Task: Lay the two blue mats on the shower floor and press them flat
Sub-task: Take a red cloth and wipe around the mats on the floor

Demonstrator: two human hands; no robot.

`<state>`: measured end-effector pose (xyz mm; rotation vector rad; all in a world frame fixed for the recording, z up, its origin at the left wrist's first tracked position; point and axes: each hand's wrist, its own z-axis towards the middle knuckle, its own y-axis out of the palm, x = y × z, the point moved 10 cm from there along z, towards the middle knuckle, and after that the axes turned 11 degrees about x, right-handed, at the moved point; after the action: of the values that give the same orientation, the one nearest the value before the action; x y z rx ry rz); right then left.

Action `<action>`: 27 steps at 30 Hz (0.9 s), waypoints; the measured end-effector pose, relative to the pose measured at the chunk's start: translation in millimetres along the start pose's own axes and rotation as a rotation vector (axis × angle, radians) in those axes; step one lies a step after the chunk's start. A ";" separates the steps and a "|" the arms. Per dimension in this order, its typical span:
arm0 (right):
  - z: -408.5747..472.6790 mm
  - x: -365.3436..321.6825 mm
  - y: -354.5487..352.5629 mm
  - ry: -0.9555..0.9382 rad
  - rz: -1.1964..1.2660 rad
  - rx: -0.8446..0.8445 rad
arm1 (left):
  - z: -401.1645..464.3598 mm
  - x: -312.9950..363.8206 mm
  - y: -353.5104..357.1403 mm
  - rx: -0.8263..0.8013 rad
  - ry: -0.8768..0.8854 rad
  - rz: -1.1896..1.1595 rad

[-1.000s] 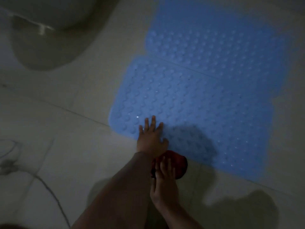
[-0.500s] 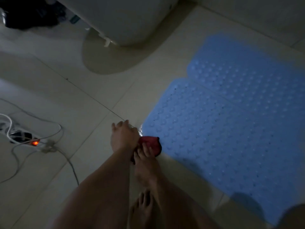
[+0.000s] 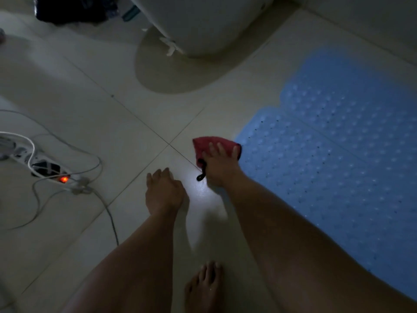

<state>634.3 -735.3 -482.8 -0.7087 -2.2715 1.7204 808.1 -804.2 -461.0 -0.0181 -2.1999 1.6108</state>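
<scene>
The dim light blurs detail, and the 2 blue mats (image 3: 334,159) run off the right edge; their seam looks overlapped, though you can hardly tell. Your right hand (image 3: 220,164) presses a red cloth (image 3: 209,143) to the floor with spread fingers (image 3: 222,148), just beside the near mat's corner. Your left hand (image 3: 163,192) rests loosely open on the tile (image 3: 112,132), apart from the mats.

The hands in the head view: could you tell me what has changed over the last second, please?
The left hand has come off the blue mats and now rests on the bare tile. The right hand has carried the red cloth from the mat's near edge onto the tile beside its corner. The mats stay flat.
</scene>
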 end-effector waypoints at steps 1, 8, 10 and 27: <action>6.0 8.4 -3.7 0.003 -0.007 -0.011 | -0.1 3.0 2.9 -0.015 0.022 0.008; -50.5 -27.9 29.6 -0.251 0.033 0.017 | 13.7 3.9 10.3 -0.004 0.038 0.038; -51.5 -35.6 37.3 -0.287 0.031 0.002 | 18.6 -2.8 9.5 0.013 0.040 0.062; 120.7 167.1 -47.3 0.344 0.141 -0.027 | 32.3 184.2 91.4 0.066 0.625 0.075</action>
<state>425.3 -765.6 -494.7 -1.1001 -2.0523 1.4872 608.0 -757.5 -494.1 -0.5175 -1.6769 1.4572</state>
